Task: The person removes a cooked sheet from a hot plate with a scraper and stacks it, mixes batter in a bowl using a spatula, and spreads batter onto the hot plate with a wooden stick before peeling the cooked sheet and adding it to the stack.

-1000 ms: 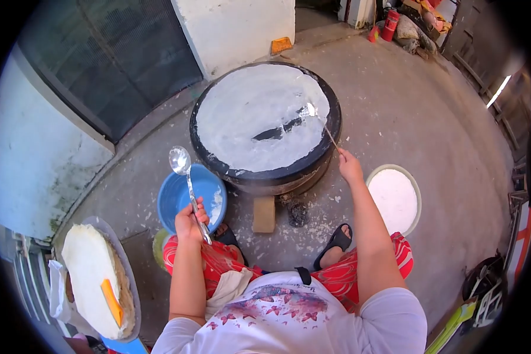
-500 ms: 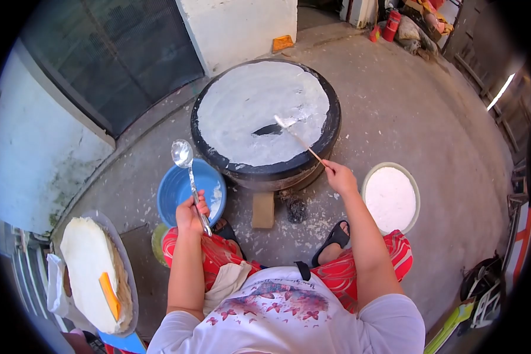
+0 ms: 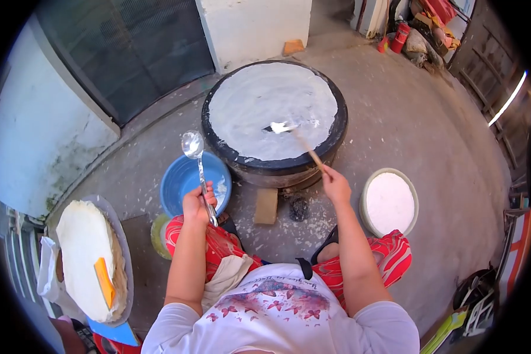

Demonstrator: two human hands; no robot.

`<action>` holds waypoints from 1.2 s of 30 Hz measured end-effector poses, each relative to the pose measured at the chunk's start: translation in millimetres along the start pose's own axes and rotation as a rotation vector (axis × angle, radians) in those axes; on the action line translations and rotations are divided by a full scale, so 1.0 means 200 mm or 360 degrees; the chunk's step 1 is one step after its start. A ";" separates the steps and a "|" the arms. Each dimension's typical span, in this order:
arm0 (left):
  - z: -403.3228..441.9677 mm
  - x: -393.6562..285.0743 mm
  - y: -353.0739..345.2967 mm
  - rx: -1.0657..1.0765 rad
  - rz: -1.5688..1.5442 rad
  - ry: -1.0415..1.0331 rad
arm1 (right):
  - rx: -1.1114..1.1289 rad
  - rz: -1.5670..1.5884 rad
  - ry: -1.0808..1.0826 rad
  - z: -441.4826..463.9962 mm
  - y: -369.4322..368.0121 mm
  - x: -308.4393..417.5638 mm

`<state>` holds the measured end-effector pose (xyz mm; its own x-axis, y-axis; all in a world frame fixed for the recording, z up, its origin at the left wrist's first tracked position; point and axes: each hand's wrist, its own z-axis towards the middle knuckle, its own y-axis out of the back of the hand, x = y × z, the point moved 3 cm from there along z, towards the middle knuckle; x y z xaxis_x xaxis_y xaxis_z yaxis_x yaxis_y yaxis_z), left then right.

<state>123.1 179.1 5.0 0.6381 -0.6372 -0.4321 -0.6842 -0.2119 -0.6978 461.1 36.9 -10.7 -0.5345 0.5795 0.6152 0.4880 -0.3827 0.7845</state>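
My left hand [image 3: 199,204] is closed round the handle of a metal ladle [image 3: 192,144], its bowl raised near the blue basin [image 3: 170,184]. In my right hand [image 3: 336,185] is a wooden-handled spreader [image 3: 311,152]. Its white-coated end touches the batter [image 3: 259,100] on a round black griddle [image 3: 343,118]. Beside that end a small dark gap shows in the white layer. White batter fills a round tub [image 3: 389,203] to the right. A stack of thin pale sheets [image 3: 85,253] lies at the left with an orange scraper [image 3: 105,282] on top.
A brick-like block [image 3: 266,206] stands on the floor in front of the griddle. My knees in red trousers flank the near side. A wall and dark door [image 3: 124,53] are at the back left. A red cylinder [image 3: 400,38] and bags stand at the back right.
My right hand has moved left and nearer with the spreader, whose end went left across the griddle. The dark gap has shrunk. My left hand still holds the ladle. The view has shifted slightly.
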 end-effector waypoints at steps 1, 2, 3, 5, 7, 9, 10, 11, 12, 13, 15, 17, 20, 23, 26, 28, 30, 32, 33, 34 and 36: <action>-0.01 0.00 0.01 -0.0006 -0.0014 -0.0001 | -0.0125 0.0144 -0.0081 0.00 -0.02 -0.08; -0.01 0.00 0.01 0.0010 0.0001 -0.0014 | -0.0250 0.0287 -0.0162 0.01 -0.07 -0.17; -0.01 -0.01 0.01 0.0029 0.0019 -0.0028 | -0.0259 0.0455 -0.0012 0.04 -0.19 -0.27; 0.00 -0.01 0.01 0.0019 0.0026 -0.0029 | -0.0150 0.0367 0.0008 -0.03 -0.25 -0.13; 0.00 -0.01 0.03 0.0002 0.0036 -0.0032 | -0.0035 0.0282 0.0027 -0.11 -0.25 0.04; 0.00 -0.01 0.02 0.0012 0.0009 0.0013 | 0.0006 0.0171 0.0039 -0.14 -0.20 0.18; -0.01 -0.02 0.02 0.0014 0.0005 0.0008 | 0.0006 0.0171 0.0046 -0.13 -0.20 0.18; -0.01 -0.02 0.02 0.0004 0.0008 0.0010 | -0.0008 0.0240 0.0087 -0.12 -0.20 0.15; -0.01 -0.02 0.02 -0.0004 0.0007 0.0010 | -0.0022 0.0307 0.0132 -0.10 -0.19 0.11; -0.02 -0.02 0.02 -0.0002 -0.0005 0.0005 | -0.0018 0.0429 0.0047 -0.08 -0.22 0.04; -0.02 -0.02 0.03 0.0030 0.0000 -0.0016 | -0.0044 0.0427 0.0088 -0.09 -0.29 -0.01; -0.03 -0.03 0.03 0.0027 0.0000 -0.0021 | -0.0125 0.0407 0.0259 -0.12 -0.32 0.02; -0.04 -0.03 0.02 0.0028 -0.0006 -0.0010 | -0.0009 0.0336 0.0324 -0.15 -0.34 0.12; -0.04 -0.04 0.02 0.0021 -0.0033 0.0014 | 0.0294 0.0213 0.0033 -0.12 -0.41 0.10; -0.06 -0.05 0.03 0.0024 -0.0042 0.0001 | 0.0422 -0.0232 -0.0006 -0.11 -0.49 0.05; -0.07 -0.06 0.04 0.0028 -0.0044 -0.0017 | 0.0388 -0.0470 0.0145 -0.12 -0.48 0.06; -0.07 -0.08 0.06 0.0055 -0.0042 -0.0016 | 0.1233 0.0809 -0.0873 -0.24 -0.44 0.11; -0.10 -0.09 0.06 0.0037 -0.0074 -0.0038 | 0.1615 0.1307 -0.0935 -0.26 -0.45 0.06; -0.10 -0.10 0.06 0.0022 -0.0095 -0.0056 | 0.1982 0.1826 -0.0987 -0.27 -0.46 0.07; -0.11 -0.11 0.08 0.0012 -0.0107 -0.0064 | 0.1996 0.1811 -0.0991 -0.29 -0.43 0.12; -0.11 -0.14 0.11 0.0022 -0.0144 -0.0106 | 0.1932 0.1817 -0.0790 -0.37 -0.31 0.31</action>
<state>83.6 175.9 14.4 0.7195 -0.5650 -0.4038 -0.6180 -0.2558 -0.7434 346.7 42.8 -15.9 0.5511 0.6617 0.5083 0.7591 -0.1446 -0.6347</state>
